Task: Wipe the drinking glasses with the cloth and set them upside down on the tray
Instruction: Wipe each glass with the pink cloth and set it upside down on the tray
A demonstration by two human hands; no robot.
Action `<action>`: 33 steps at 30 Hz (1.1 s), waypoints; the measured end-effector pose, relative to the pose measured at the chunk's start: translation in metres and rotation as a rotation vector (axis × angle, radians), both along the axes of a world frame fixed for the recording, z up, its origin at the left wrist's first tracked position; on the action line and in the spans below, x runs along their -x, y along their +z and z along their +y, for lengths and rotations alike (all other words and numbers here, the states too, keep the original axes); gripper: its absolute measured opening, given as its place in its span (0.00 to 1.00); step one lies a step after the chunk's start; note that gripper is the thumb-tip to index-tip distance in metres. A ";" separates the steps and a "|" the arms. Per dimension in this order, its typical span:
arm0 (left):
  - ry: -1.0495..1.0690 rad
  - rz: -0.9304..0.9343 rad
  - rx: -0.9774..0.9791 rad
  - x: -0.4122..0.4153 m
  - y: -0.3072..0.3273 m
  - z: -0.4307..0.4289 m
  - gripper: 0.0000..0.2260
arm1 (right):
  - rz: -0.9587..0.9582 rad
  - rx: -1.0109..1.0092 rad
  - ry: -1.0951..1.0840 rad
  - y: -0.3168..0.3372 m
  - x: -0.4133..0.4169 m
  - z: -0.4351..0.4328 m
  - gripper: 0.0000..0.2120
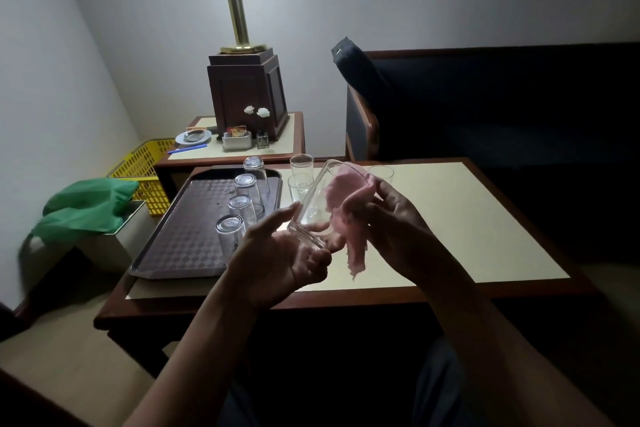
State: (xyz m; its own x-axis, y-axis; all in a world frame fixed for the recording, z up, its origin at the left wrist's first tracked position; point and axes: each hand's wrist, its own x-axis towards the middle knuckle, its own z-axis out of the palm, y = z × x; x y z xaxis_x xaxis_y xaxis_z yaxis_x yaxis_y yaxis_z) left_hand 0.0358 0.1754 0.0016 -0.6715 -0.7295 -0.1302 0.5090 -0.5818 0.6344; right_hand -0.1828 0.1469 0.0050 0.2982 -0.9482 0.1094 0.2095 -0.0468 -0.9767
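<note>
My left hand (284, 253) holds a clear drinking glass (317, 204) by its base, tilted with the mouth up and to the right. My right hand (388, 218) grips a pink cloth (343, 198); part of the cloth is pushed into the glass mouth and the rest hangs below. On the brown tray (180, 246) at the left stand several glasses upside down (230, 236). Three upright glasses (302, 163) wait on the table behind my hands.
The tray lies on a low table (467, 218) with a cream top. Behind it a side table (277, 146) carries a lamp base, a saucer and small items. A yellow basket (145, 166) and a green bag (86, 208) sit at the left, a dark sofa (485, 107) at the right.
</note>
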 end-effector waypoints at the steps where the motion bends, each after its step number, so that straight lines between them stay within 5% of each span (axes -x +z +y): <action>1: -0.018 0.006 -0.015 -0.001 0.000 -0.002 0.24 | 0.027 0.031 -0.016 -0.001 0.001 0.001 0.51; 5: -0.173 -0.010 -0.020 -0.012 -0.003 -0.017 0.24 | 0.221 0.217 0.059 0.008 0.014 0.003 0.45; 10: -0.175 -0.366 -0.031 -0.014 0.006 -0.023 0.25 | 0.573 0.350 0.117 0.024 0.022 0.004 0.40; 13: -0.054 -0.515 0.089 -0.009 0.011 -0.018 0.22 | 0.567 0.317 0.087 0.012 0.027 0.001 0.38; 17: 0.343 -0.592 0.570 -0.003 0.000 -0.012 0.24 | 0.306 0.047 0.057 -0.006 0.027 -0.007 0.41; 19: 0.398 -0.597 0.663 -0.003 -0.002 -0.010 0.24 | 0.257 -0.010 0.051 -0.003 0.025 -0.005 0.43; 22: 0.360 -0.613 0.516 -0.004 0.006 -0.013 0.20 | 0.540 0.314 -0.079 0.008 0.024 0.004 0.45; 25: 0.171 -0.650 0.317 -0.006 0.017 -0.021 0.28 | 0.746 0.809 -0.145 0.021 0.028 0.012 0.39; 28: 0.088 -0.692 0.133 -0.007 0.030 -0.025 0.20 | 0.979 1.234 -0.113 0.029 0.030 0.013 0.34; 31: 0.089 -0.657 0.111 -0.007 0.029 -0.023 0.20 | 1.008 1.304 -0.072 0.027 0.032 0.011 0.33; 33: 0.119 -0.587 0.215 -0.008 0.023 -0.023 0.26 | 0.873 1.071 -0.095 0.022 0.033 0.010 0.33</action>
